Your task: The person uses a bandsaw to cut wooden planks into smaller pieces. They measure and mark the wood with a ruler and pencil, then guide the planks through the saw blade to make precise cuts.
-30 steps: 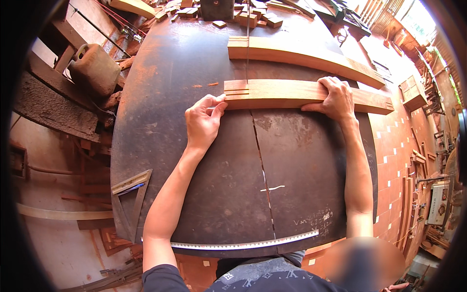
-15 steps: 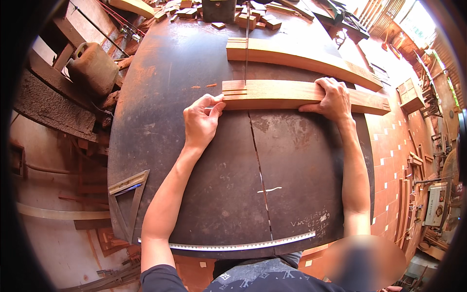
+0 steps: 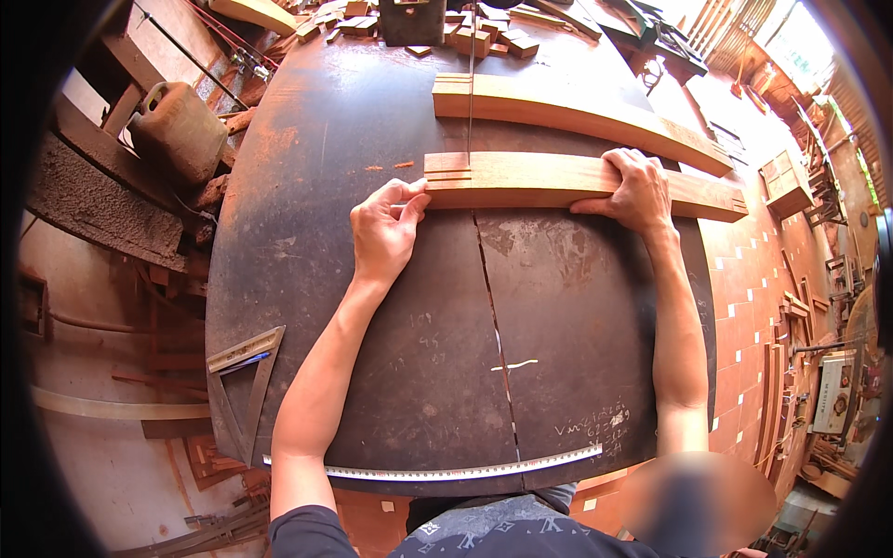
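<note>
A long wooden board [image 3: 549, 179] lies across the dark metal saw table [image 3: 326, 149], with the thin band-saw blade [image 3: 471, 93] meeting its far edge near the left end. My left hand [image 3: 386, 231] pinches the board's near left corner with thumb and fingers. Resting flat on top of the board further right is my right hand [image 3: 633, 191], fingers spread over it. A second, curved wooden board [image 3: 567, 112] lies beyond the first, behind the blade.
Several small wood offcuts [image 3: 484, 33] sit at the table's far end. A metal try square [image 3: 244, 377] hangs off the near left edge, and a steel ruler [image 3: 446, 471] lies along the near edge. A tan plastic jerrycan [image 3: 177, 130] stands at left. Tiled floor lies at right.
The board and both hands have stayed nearly in place, shifting only slightly toward the blade.
</note>
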`<state>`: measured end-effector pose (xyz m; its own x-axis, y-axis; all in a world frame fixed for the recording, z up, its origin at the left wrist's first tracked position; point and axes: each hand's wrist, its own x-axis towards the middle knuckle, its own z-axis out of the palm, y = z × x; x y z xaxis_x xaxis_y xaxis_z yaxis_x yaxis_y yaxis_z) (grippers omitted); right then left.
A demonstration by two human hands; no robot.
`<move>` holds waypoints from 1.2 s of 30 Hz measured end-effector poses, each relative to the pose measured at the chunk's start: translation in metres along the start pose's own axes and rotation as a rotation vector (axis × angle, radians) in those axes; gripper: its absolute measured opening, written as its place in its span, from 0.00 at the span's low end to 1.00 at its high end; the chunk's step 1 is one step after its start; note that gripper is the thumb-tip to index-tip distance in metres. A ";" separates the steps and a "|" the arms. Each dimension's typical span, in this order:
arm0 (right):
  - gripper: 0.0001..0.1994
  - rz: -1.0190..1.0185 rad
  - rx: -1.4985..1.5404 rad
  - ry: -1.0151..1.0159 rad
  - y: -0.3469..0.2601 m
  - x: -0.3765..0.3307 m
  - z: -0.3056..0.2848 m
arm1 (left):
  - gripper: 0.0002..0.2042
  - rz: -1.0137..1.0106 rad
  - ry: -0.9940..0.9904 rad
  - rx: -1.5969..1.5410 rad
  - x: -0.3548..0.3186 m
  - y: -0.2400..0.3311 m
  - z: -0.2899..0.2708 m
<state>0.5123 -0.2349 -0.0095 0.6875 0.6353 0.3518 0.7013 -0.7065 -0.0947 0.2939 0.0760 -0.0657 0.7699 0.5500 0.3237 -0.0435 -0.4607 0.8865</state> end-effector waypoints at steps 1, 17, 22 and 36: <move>0.47 -0.005 -0.003 0.008 0.001 0.001 0.001 | 0.03 0.001 0.005 0.003 0.000 0.000 0.000; 0.48 -0.014 0.005 0.008 0.000 -0.006 -0.002 | 0.03 0.023 0.009 -0.016 -0.006 0.003 -0.003; 0.48 -0.032 0.011 0.034 0.004 -0.002 0.002 | 0.04 0.018 0.019 0.006 -0.004 0.004 -0.001; 0.48 -0.017 0.014 0.037 0.002 0.002 0.001 | 0.07 0.145 0.073 0.020 0.000 0.004 0.003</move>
<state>0.5152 -0.2349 -0.0100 0.6681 0.6352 0.3876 0.7158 -0.6909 -0.1017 0.2958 0.0721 -0.0633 0.7082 0.5258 0.4712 -0.1376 -0.5518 0.8225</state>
